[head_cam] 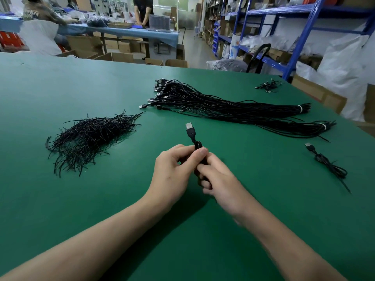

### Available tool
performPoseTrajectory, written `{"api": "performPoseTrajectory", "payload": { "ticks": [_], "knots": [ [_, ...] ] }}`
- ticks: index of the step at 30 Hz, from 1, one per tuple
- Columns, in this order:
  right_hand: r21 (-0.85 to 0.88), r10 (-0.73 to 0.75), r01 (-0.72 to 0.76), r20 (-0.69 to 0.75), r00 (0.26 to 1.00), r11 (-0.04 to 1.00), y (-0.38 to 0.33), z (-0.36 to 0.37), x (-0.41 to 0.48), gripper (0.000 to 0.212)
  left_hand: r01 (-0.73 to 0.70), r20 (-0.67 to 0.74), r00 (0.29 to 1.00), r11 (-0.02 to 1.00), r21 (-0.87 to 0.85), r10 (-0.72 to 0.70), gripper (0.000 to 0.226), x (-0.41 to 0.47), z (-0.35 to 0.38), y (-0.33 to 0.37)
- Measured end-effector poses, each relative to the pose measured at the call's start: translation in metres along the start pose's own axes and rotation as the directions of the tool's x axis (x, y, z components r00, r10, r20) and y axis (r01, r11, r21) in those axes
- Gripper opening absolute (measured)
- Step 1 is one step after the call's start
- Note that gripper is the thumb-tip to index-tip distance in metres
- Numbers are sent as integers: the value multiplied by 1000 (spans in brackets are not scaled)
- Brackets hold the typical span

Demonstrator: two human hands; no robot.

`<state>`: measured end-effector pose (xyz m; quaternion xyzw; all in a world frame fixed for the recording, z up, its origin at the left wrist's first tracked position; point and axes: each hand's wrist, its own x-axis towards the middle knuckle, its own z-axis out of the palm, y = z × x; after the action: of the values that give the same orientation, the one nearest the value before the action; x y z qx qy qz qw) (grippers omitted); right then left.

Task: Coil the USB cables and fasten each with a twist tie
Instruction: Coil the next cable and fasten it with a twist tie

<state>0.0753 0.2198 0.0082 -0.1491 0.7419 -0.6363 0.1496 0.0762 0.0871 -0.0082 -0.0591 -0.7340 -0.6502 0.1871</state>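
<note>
Head view, looking down over a green table [60,88].

Left hand [172,169]: fingers curled, thumb and forefinger pinching a black USB cable [190,134] just below its plug. The plug stands up and away from the person, metal end uppermost.

Right hand [220,179]: motion-blurred, fingers curled round the lower part of the same cable, touching the left hand's thumb. The hands hide most of the cable, so the number of loops in the grip cannot be told.

Pile of twist ties [89,136]: black, loose, left of the hands and well apart from them.

Large bundle of cables [223,106]: beyond the hands, plugs fanned at its far-left end, bound by a white band [299,108] near the right end. A second bundle [294,129] lies just in front of it, also white-banded.

Single cable [328,163]: right of the hands, loosely gathered, plug toward the far side.

Small cluster of cables [267,86]: near the far right corner.

Background: blue shelving [300,33] with boxes and bags at right; two people at a blue-covered bench [121,31].
</note>
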Motion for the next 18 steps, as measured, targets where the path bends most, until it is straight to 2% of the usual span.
{"api": "performPoseTrajectory", "payload": {
  "ticks": [2,5,7,11,18],
  "knots": [
    [194,54,-63,50,997,979,1,-3,-1,18,50,2,999,998,-37,-50,17,2,0,-2],
    [296,76,-112,130,989,949,4,-6,-3,26,137,52,990,987,-87,-132,19,3,-1,-5],
    [310,73,-125,174,982,942,5,-8,-3,30,176,104,981,976,-126,-163,23,3,-1,-4],
    [347,91,-169,232,969,922,7,-14,-2,30,166,127,981,972,-168,-146,25,4,-2,-4],
    [291,91,-136,164,982,947,7,-7,-6,30,133,153,982,981,-139,-111,24,6,-3,-5]
  ]
}}
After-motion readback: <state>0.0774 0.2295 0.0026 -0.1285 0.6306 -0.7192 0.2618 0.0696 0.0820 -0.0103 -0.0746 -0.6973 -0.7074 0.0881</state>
